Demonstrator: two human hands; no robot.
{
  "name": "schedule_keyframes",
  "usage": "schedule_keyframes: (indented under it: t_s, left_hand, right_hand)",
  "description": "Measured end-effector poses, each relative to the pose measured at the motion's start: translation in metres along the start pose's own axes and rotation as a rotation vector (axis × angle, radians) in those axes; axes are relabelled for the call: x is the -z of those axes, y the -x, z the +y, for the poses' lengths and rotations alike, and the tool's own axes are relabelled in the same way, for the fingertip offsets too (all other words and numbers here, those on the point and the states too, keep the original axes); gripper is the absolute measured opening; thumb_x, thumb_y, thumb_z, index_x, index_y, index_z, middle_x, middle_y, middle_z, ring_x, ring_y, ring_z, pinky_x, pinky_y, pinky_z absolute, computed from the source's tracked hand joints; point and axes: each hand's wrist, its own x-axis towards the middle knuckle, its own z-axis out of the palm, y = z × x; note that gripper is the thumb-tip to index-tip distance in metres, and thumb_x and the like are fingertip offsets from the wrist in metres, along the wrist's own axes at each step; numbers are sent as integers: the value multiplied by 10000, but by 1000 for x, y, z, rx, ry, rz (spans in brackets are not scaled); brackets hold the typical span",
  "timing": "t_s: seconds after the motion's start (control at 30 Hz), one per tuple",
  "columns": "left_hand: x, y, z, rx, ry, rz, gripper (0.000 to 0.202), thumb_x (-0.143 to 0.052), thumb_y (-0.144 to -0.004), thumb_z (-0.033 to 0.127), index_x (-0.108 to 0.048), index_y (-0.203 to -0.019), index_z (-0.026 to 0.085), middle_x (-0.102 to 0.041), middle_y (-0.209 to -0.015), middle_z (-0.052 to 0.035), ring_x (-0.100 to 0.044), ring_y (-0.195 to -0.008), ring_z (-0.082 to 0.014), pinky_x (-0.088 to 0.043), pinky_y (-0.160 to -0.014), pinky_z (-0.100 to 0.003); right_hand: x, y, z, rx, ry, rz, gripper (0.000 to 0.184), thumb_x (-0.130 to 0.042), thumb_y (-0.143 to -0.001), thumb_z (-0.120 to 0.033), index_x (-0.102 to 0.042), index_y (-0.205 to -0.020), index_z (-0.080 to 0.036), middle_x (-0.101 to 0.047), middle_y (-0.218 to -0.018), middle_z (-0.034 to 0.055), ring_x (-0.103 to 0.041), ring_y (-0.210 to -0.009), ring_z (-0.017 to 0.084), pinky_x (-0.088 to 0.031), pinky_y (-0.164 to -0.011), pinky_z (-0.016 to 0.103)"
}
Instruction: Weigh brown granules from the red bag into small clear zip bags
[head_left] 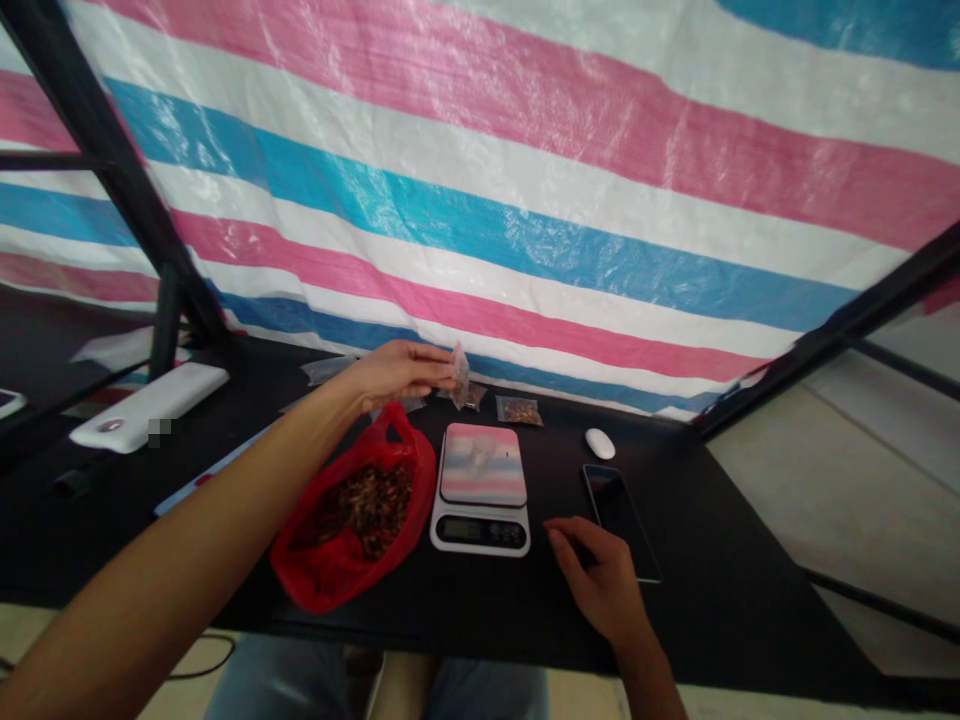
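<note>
My left hand (397, 370) is raised over the black table (720, 590), its fingers pinched on a small clear plastic bag (460, 374) that hangs upright. Below it sits an open red plastic bag (352, 520) full of brown dried bits. Beside that bag stands a small white kitchen scale (482, 488) with a shiny top plate. My right hand (600, 580) rests on the table to the right of the scale, fingers loosely stretched, touching nothing but the tabletop, close to a black phone (621, 505).
Two small filled clear bags (519, 410) lie behind the scale. A white oval object (599, 443) sits past the phone. A white power bank (150, 405) lies at the left. A striped pink, blue and white tarp (525, 180) hangs behind, framed by black bars.
</note>
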Motion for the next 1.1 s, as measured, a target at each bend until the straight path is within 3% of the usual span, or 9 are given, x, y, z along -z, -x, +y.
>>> schedule_keyframes:
  t_s: [0.17, 0.27, 0.37, 0.5, 0.6, 0.67, 0.8, 1.1]
  left_hand:
    - [28, 72, -13, 25, 3, -12, 424, -986, -596, 434, -768, -873, 197, -817, -947, -50, -786, -865, -178, -539, -569, -156]
    - [29, 104, -24, 39, -46, -72, 469, -946, -634, 557, -740, -841, 190, -808, -885, -65, -784, -822, -193, -518, -525, -161]
    - [23, 121, -29, 25, -118, -118, 482, -880, -705, 622, -708, -832, 190, -799, -849, -65, -783, -830, -207, -522, -544, -178]
    - [13, 125, -30, -71, -224, -187, 385, -801, -822, 558, -675, -842, 194, -780, -862, -43, -754, -829, -189, -569, -649, -228]
    - [7, 123, -32, -190, -306, -228, 294, -740, -895, 473, -656, -842, 196, -737, -827, -17, -678, -724, -142, -546, -654, -229]
    - [5, 121, -34, -247, -339, -261, 247, -731, -903, 429, -660, -854, 198, -725, -847, -11, -665, -758, -143, -547, -711, -236]
    - [9, 122, -36, -231, -324, -272, 240, -771, -857, 425, -665, -856, 210, -724, -876, -4, -686, -841, -179, -560, -784, -263]
    - [23, 128, -33, -281, -449, -228, 280, -595, -976, 401, -731, -844, 194, -774, -819, -26, -724, -791, -181, -566, -795, -261]
  right_hand:
    - [1, -1, -8, 28, -17, 72, 285, -616, -981, -369, -824, -872, -208, -784, -751, 68, -731, -628, 205, -549, -558, 277]
    - [-8, -1, -22, 49, -88, 98, 301, -612, -980, -377, -820, -842, -209, -719, -645, 32, -658, -537, 168, -494, -505, 256]
    - [-25, -7, -47, 55, -207, 67, 330, -600, -989, -383, -777, -780, -197, -663, -613, 16, -619, -543, 146, -458, -510, 239]
    - [-50, -34, -90, 0, -439, -71, 420, -588, -992, -455, -611, -662, -196, -571, -591, -9, -515, -521, 111, -396, -498, 224]
    - [-68, -67, -115, -75, -639, -221, 412, -596, -978, -536, -580, -729, -208, -578, -618, -26, -456, -478, 85, -354, -457, 209]
    - [-79, -88, -125, -83, -698, -318, 424, -607, -963, -573, -557, -740, -216, -589, -621, -31, -451, -457, 79, -335, -435, 205]
    - [-98, -110, -131, -19, -701, -398, 386, -629, -955, -562, -564, -780, -225, -552, -601, -57, -498, -476, 92, -377, -452, 203]
    - [-108, -108, -134, 162, -709, -427, 296, -568, -1002, -415, -558, -771, -231, -546, -631, -33, -526, -591, 126, -405, -528, 223]
